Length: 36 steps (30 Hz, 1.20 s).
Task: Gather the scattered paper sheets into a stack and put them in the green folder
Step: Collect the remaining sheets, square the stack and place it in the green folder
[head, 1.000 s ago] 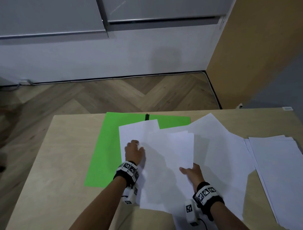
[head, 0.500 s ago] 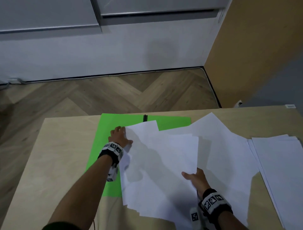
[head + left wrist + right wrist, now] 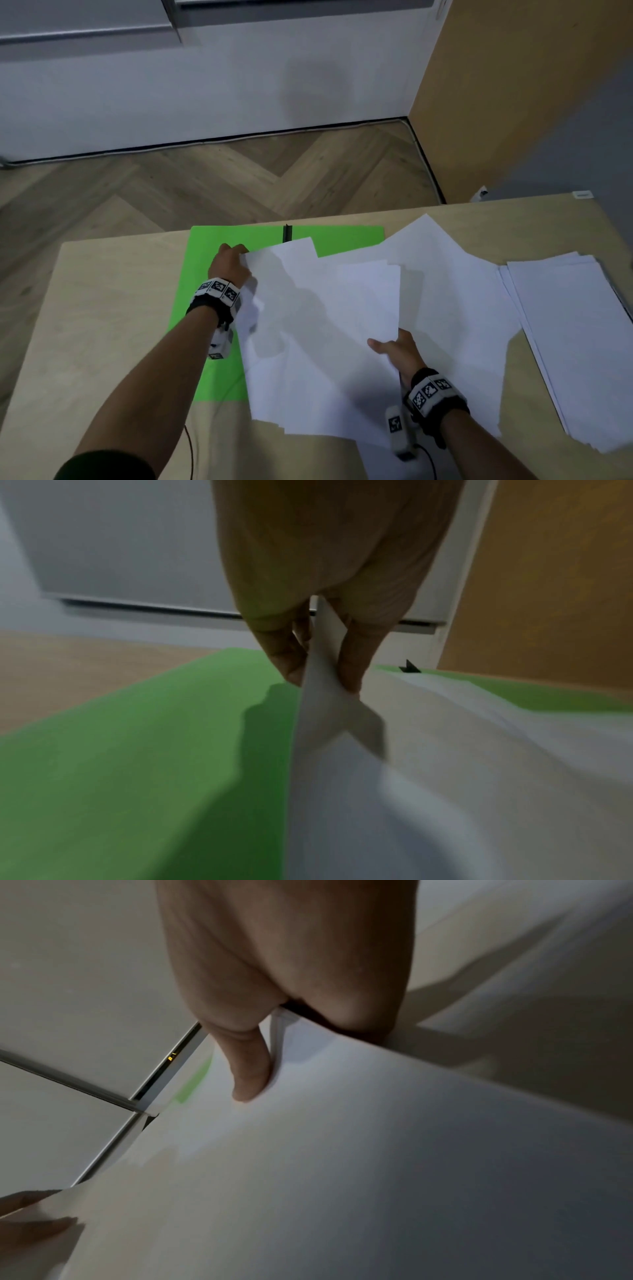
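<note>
A loose bundle of white paper sheets is held up off the table between both hands. My left hand pinches its far left corner over the green folder; in the left wrist view the thumb and fingers clamp the paper edge above the folder. My right hand grips the bundle's near right edge, thumb on top of the sheets. The folder lies open and flat, partly covered by paper, with a black clip at its far edge.
More white sheets lie spread on the wooden table to the right, and a separate pile of paper sits at the right edge. A thin cable runs off the near table edge. Beyond the table are the floor and a wall.
My left hand slid from the top of the sheets to their far left corner and pinched it. The bundle has lifted and shifted left. The right hand keeps its grip.
</note>
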{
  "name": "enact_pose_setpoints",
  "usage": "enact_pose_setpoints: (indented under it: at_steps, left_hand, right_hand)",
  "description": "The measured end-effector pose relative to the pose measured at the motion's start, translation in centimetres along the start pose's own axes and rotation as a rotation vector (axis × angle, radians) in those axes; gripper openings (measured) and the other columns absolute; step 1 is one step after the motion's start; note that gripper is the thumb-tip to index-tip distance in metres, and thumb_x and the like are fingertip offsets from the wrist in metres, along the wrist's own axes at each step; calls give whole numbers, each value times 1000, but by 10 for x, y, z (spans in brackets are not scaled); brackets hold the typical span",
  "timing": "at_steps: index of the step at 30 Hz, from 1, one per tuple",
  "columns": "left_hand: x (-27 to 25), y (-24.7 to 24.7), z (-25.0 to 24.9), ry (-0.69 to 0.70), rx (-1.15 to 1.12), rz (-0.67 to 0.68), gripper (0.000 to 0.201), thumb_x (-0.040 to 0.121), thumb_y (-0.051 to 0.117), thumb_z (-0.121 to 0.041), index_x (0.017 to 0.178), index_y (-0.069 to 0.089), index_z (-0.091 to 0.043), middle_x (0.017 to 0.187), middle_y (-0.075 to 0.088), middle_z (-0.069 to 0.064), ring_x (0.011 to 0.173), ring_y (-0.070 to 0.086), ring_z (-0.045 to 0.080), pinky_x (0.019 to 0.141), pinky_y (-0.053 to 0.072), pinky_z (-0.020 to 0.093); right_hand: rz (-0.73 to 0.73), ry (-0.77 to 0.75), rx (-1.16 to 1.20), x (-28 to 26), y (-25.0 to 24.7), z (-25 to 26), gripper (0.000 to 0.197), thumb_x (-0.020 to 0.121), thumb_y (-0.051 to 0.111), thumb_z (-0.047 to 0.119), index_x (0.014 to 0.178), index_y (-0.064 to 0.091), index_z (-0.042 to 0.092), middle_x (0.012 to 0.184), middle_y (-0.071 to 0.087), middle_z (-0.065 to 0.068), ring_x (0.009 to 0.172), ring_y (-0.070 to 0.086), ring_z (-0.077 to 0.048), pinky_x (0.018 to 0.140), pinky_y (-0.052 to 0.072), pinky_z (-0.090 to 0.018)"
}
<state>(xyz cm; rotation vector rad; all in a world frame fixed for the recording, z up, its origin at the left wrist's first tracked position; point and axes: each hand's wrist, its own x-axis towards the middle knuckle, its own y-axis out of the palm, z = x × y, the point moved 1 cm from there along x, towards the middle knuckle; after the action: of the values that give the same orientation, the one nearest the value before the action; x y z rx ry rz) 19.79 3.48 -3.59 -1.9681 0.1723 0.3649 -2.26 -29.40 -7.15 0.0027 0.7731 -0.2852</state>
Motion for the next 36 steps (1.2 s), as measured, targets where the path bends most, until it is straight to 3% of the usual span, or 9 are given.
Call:
enact_pose_setpoints:
  at_steps: [4, 7, 13, 17, 21, 24, 28, 32, 36]
  left_hand:
    - [-24, -11, 5, -178, -339, -211, 48, 74, 76, -10, 119, 60, -13, 93, 63, 15, 87, 61, 33, 79, 51, 40]
    - [-50, -10, 2, -192, -406, -238, 42, 80, 72, -14, 119, 56, -7, 98, 68, 19, 86, 63, 35, 74, 49, 37]
    - [-114, 28, -10, -270, -442, 24, 18, 81, 58, -9, 97, 63, -13, 83, 68, 0, 62, 60, 10, 45, 44, 17]
    - [-129, 39, -5, -134, -354, 280, 31, 78, 70, -7, 103, 58, -20, 100, 69, 4, 86, 67, 21, 66, 57, 29]
    - [-128, 13, 2, -56, -378, 167, 15, 79, 74, -3, 90, 67, -11, 86, 73, 10, 75, 69, 23, 74, 61, 41]
    - [-126, -17, 1, 13, -421, -37, 11, 77, 74, -12, 87, 73, -8, 76, 71, 6, 67, 64, 18, 65, 53, 33]
    - [-130, -57, -5, 83, -507, -335, 29, 73, 57, -33, 85, 67, -8, 79, 68, 12, 71, 56, 26, 65, 43, 37]
    - [-136, -88, -21, 190, -755, -442, 25, 83, 53, -27, 99, 66, -13, 85, 65, 6, 74, 53, 18, 69, 44, 34]
    - [-130, -101, -34, 236, -896, -445, 13, 86, 57, -30, 85, 63, -19, 67, 54, -2, 62, 44, 16, 60, 39, 34]
  right_hand:
    - [-1, 2, 0, 3, 0, -2, 32, 85, 75, -2, 107, 64, 18, 106, 71, 2, 102, 67, -22, 101, 50, -40]
    - [-9, 3, -5, 4, -1, -3, 33, 84, 77, 0, 108, 63, 17, 106, 70, 2, 105, 65, -25, 102, 47, -38]
    - [-32, 20, -35, 11, 0, -11, 48, 77, 82, 9, 122, 64, 5, 118, 71, -6, 112, 64, -27, 108, 46, -45]
    - [-30, 16, -35, 12, -1, -12, 36, 82, 79, 3, 115, 65, 8, 114, 71, -6, 109, 64, -27, 103, 45, -38]
    - [-32, 17, -35, 14, -1, -11, 47, 83, 78, 4, 125, 59, -1, 123, 65, -10, 115, 59, -27, 104, 42, -37]
    - [-34, 32, -27, 14, 0, -13, 51, 85, 77, 4, 129, 54, -5, 125, 61, -10, 117, 57, -28, 105, 41, -36]
    - [-39, 31, -28, 15, 3, -22, 78, 76, 83, 16, 142, 46, -2, 140, 57, -15, 127, 55, -32, 109, 42, -42]
    - [-21, 51, -46, 17, 2, -31, 83, 70, 84, 20, 141, 46, -1, 137, 58, -14, 123, 57, -32, 107, 45, -42]
    - [-16, 73, -81, 4, 4, -22, 78, 76, 80, 21, 141, 45, -2, 139, 56, -17, 124, 56, -33, 105, 46, -42]
